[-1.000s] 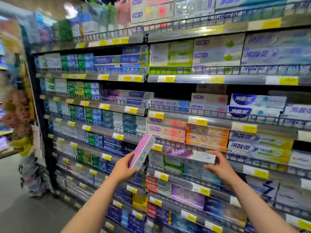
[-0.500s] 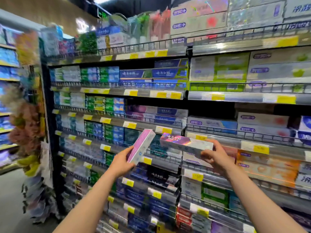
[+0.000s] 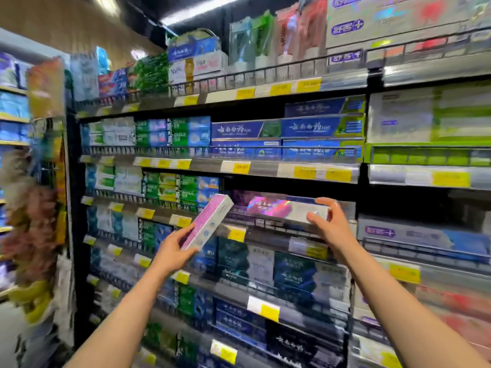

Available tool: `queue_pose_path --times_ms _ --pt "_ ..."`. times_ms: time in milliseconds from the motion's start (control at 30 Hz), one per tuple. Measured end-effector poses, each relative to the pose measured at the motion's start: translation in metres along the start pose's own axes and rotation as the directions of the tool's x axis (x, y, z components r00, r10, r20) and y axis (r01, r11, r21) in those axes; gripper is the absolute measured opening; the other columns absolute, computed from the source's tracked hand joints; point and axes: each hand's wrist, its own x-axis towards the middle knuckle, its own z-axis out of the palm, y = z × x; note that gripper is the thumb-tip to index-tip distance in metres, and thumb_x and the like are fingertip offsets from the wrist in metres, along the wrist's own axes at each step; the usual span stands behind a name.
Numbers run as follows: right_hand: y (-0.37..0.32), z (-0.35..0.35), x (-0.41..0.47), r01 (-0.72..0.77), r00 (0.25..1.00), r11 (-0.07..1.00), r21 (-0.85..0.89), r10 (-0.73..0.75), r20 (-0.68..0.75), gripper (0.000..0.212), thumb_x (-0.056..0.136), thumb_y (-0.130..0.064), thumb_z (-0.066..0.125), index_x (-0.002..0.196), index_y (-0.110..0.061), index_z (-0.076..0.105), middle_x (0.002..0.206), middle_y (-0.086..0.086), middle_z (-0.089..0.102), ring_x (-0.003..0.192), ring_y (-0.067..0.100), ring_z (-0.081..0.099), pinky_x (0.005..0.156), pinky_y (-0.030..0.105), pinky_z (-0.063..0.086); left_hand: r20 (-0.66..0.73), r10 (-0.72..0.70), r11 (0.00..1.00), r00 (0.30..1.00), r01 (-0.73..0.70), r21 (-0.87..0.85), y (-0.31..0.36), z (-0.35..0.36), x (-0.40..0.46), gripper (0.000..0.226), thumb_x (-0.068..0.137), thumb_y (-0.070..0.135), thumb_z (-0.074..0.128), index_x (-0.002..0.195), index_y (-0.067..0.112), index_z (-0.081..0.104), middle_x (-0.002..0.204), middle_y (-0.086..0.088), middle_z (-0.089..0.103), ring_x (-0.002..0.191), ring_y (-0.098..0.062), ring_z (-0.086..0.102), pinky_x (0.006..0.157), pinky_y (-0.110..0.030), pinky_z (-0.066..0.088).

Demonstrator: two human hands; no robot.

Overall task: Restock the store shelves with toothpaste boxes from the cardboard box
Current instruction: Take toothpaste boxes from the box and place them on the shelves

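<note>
My left hand (image 3: 174, 247) grips the lower end of a pink and white toothpaste box (image 3: 208, 221), held tilted in front of the shelves. My right hand (image 3: 330, 227) holds the right end of a shiny purple and silver toothpaste box (image 3: 279, 208), level with a dark gap on the third shelf (image 3: 265, 232). That box lies lengthwise just above the shelf's wire rail. The cardboard box is out of view.
Tiers of shelves with wire rails and yellow price tags (image 3: 240, 168) fill the view, packed with blue (image 3: 310, 127), green (image 3: 159, 189) and white toothpaste boxes. A rack of hanging goods (image 3: 29, 221) stands at the left end of the aisle.
Both hands have risen with their boxes. The purple and silver box went from a lower shelf level up to the dark gap on the third shelf. The camera has tilted upward.
</note>
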Motion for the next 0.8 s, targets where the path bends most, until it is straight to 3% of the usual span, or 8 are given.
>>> queue_pose_path --times_ms 100,233,367,467,533,667,733,800 --pt "-0.008 0.039 0.022 -0.003 1.0 1.0 0.022 0.003 0.025 0.03 0.08 -0.003 0.065 0.1 -0.021 0.051 0.09 0.008 0.052 0.08 0.019 0.052 0.07 0.026 0.056 -0.023 0.034 0.999 0.999 -0.034 -0.03 -0.018 -0.018 0.033 0.053 0.08 0.008 0.068 0.13 0.015 0.051 0.127 -0.008 0.056 0.103 -0.018 0.056 0.08 -0.029 0.05" --pt "0.001 0.074 0.048 0.089 0.996 0.988 -0.13 -0.087 0.022 0.033 0.073 -0.013 0.07 0.101 -0.023 0.055 0.087 -0.008 0.054 0.081 0.01 0.05 0.08 0.031 0.044 -0.003 0.125 0.991 0.992 -0.125 -0.056 -0.038 -0.034 0.071 0.048 0.082 0.013 0.067 0.128 0.021 0.054 0.117 0.0 0.057 0.093 -0.016 0.059 0.054 -0.011 0.048" --pt "0.008 0.087 0.067 0.016 1.0 0.981 -0.194 -0.012 0.023 0.041 0.081 -0.003 0.065 0.118 -0.007 0.048 0.09 0.0 0.055 0.078 0.011 0.054 0.067 0.015 0.047 0.073 0.158 0.978 0.985 -0.146 -0.148 -0.058 -0.045 0.097 0.043 0.083 0.015 0.066 0.116 0.038 0.055 0.114 0.0 0.062 0.083 -0.012 0.063 0.056 -0.021 0.052" --pt "0.014 0.086 0.071 -0.017 1.0 0.931 -0.364 0.024 0.015 0.045 0.077 -0.012 0.071 0.117 -0.01 0.05 0.1 0.007 0.059 0.093 0.022 0.058 0.077 0.027 0.045 0.126 0.172 0.969 0.977 -0.145 -0.201 -0.065 -0.047 0.108 0.039 0.084 0.015 0.065 0.111 0.043 0.056 0.113 0.002 0.062 0.086 -0.013 0.063 0.062 -0.03 0.053" --pt "0.022 0.088 0.072 -0.005 0.999 0.818 -0.575 0.032 0.038 0.049 0.073 -0.025 0.076 0.115 -0.011 0.055 0.101 0.011 0.064 0.093 0.026 0.059 0.079 0.035 0.047 0.152 0.174 0.962 0.973 -0.135 -0.236 -0.067 -0.045 0.114 0.039 0.084 0.016 0.065 0.106 0.047 0.058 0.113 0.003 0.061 0.092 -0.016 0.061 0.068 -0.034 0.052" --pt "0.023 0.104 0.073 0.08 0.993 0.723 -0.686 -0.002 0.114 0.035 0.08 -0.026 0.069 0.108 -0.006 0.066 0.106 0.016 0.068 0.098 0.029 0.061 0.081 0.033 0.044 0.207 0.173 0.949 0.963 -0.106 -0.297 -0.063 -0.04 0.119 0.03 0.074 0.038 0.069 0.098 0.054 0.061 0.113 0.007 0.063 0.096 -0.012 0.06 0.072 -0.026 0.048" --pt "0.021 0.11 0.072 0.132 0.985 0.706 -0.696 -0.014 0.173 0.024 0.086 -0.021 0.063 0.1 -0.004 0.071 0.104 0.015 0.07 0.097 0.028 0.063 0.079 0.029 0.043 0.226 0.184 0.944 0.956 -0.108 -0.312 -0.06 -0.038 0.121 0.028 0.079 0.031 0.068 0.093 0.055 0.062 0.108 0.01 0.064 0.094 -0.012 0.061 0.07 -0.025 0.048" --pt "0.022 0.108 0.072 0.147 0.984 0.653 -0.743 -0.019 0.177 0.029 0.087 -0.025 0.061 0.108 -0.007 0.067 0.11 0.015 0.066 0.102 0.029 0.059 0.084 0.031 0.042 0.254 0.178 0.939 0.951 -0.087 -0.332 -0.059 -0.036 0.123 0.03 0.085 0.021 0.065 0.096 0.049 0.062 0.106 0.013 0.064 0.097 -0.016 0.061 0.071 -0.024 0.048"
